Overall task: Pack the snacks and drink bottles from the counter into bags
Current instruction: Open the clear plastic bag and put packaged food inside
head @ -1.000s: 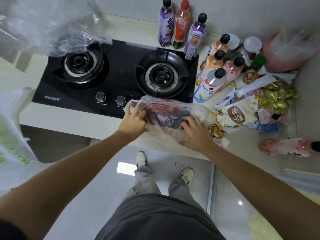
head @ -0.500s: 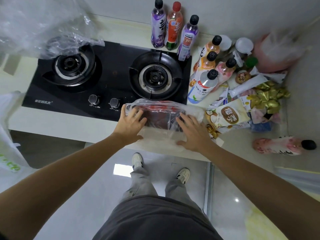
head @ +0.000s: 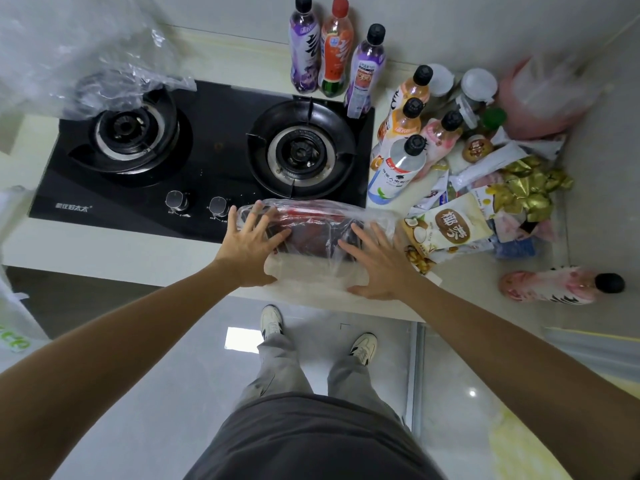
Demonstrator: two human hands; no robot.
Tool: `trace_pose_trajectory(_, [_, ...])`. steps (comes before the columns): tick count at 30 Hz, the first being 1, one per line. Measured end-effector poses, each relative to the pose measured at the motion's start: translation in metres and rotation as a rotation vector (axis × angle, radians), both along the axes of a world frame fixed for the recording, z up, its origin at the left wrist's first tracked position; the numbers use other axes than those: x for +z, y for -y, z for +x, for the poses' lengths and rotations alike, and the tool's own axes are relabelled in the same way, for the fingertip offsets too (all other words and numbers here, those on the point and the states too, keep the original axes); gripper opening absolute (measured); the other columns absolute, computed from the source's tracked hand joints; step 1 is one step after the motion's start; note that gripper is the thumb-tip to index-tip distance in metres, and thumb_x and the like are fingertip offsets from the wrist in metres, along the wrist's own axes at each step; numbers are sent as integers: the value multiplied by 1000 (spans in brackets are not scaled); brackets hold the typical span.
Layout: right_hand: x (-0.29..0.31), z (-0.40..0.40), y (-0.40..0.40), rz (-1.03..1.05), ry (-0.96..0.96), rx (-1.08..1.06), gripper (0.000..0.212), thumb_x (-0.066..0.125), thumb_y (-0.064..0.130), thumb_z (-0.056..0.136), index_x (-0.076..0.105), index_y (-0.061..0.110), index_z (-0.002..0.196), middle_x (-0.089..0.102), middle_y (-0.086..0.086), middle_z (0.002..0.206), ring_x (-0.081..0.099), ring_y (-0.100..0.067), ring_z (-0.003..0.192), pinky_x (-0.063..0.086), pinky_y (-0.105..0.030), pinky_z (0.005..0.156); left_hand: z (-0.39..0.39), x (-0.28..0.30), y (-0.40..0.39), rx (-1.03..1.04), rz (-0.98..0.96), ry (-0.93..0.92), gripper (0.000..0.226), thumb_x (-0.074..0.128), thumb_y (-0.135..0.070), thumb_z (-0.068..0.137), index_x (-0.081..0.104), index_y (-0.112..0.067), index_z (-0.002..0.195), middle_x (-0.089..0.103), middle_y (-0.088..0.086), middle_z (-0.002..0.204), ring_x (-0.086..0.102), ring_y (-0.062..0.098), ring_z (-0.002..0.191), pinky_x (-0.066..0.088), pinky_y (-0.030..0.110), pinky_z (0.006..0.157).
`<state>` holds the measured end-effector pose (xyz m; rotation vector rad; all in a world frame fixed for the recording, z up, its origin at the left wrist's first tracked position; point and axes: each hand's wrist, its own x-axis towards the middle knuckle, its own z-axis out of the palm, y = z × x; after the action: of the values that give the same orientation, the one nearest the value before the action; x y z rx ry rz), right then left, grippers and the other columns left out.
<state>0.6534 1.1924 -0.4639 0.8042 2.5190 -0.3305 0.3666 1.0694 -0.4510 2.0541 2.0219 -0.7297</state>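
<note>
**Two flat hands on a filled bag at the stove's front edge**

Taking the gas stove (head: 207,161) as the landmark: the clear bag (head: 313,233), already holding dark red snack packets, lies across the stove's front right corner and onto the counter (head: 104,251) in front of it, its long axis running left to right, parallel to the stove's front edge.

The left hand (head: 251,249) rests on the bag's left end, just in front of the stove knobs, with fingers straight and spread (nothing curled around the plastic). The right hand (head: 375,261) lies on the bag's right end in the same way, palm down, fingers splayed, gripping nothing. Both hands touch the bag, one at each end, so neither is clearly nearer; the bag sits directly ahead of both palms.

Right of the stove stand the drink bottles (head: 405,140), and beside them the unpacked snack pile (head: 460,223). Judging from this, the right hand is the better placed to reach that pile, which lies just beyond the bag's right end.
</note>
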Motion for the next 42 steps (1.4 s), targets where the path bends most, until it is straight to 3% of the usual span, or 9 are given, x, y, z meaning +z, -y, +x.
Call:
trace_pose_trajectory(4, [2,3,-2,28,-123,-17,72,36,74,96,38,36,157,13,-3,174,7,-36,160,-15,-63,120,4,0,-1,40,-45,-37,116,53,-91,69,6,-38,161,-10,15,170,-18,43,154,3,75,116])
trace_pose_trajectory(8, [0,4,-4,232,-306,31,47,41,56,103,74,24,112,56,-5,143,44,-28,142,-1,-66,124,2,2,-2,51,-42,-39,114,55,-89,71,9,-36,161,-6,15,170,-16,44,155,3,74,117])
trace_pose_trajectory(11, [0,1,-5,365,-409,62,36,65,48,94,70,18,113,57,-8,136,50,-28,133,12,-65,124,0,2,-3,55,-43,-41,114,56,-88,71,10,-35,161,-4,15,170,-15,44,155,3,74,118])
trace_pose_trajectory(13, [2,-1,-3,363,-398,58,62,73,54,85,61,20,135,48,-11,152,41,-31,143,15,-62,124,-1,3,-2,50,-43,-46,114,56,-88,72,9,-35,162,-5,15,170,-15,44,155,4,74,118])
trace_pose_trajectory(19, [-9,2,-1,225,-162,-14,113,52,90,78,17,28,165,6,-9,175,4,-35,160,0,-58,127,-4,3,0,48,-57,-30,118,58,-88,71,5,-34,162,-2,15,168,-10,45,155,6,72,119])
trace_pose_trajectory(25, [-13,8,0,233,-198,-79,87,20,80,97,18,26,166,9,-9,174,3,-33,161,6,-60,127,-2,6,-1,64,-37,-19,113,56,-87,74,7,-34,161,4,15,167,-8,46,155,4,76,117])
trace_pose_trajectory(33, [12,15,13,239,-420,-178,67,34,60,105,29,26,163,19,-5,172,9,-28,161,8,-58,127,-6,40,-2,-16,196,103,88,41,-86,82,46,-29,149,38,13,156,17,42,154,6,73,117])
trace_pose_trajectory(39, [27,54,32,211,-513,-423,60,53,38,96,45,16,152,37,-9,162,30,-32,151,24,-53,124,26,65,-9,-90,411,250,58,43,-62,93,58,-14,124,54,17,132,47,38,128,41,58,103])
trace_pose_trajectory(42, [26,91,43,173,-464,-593,58,60,32,92,48,16,146,44,-9,155,38,-32,143,37,-50,116,69,68,-12,-155,409,368,55,47,-51,93,58,-15,134,53,12,129,51,36,116,49,50,92])
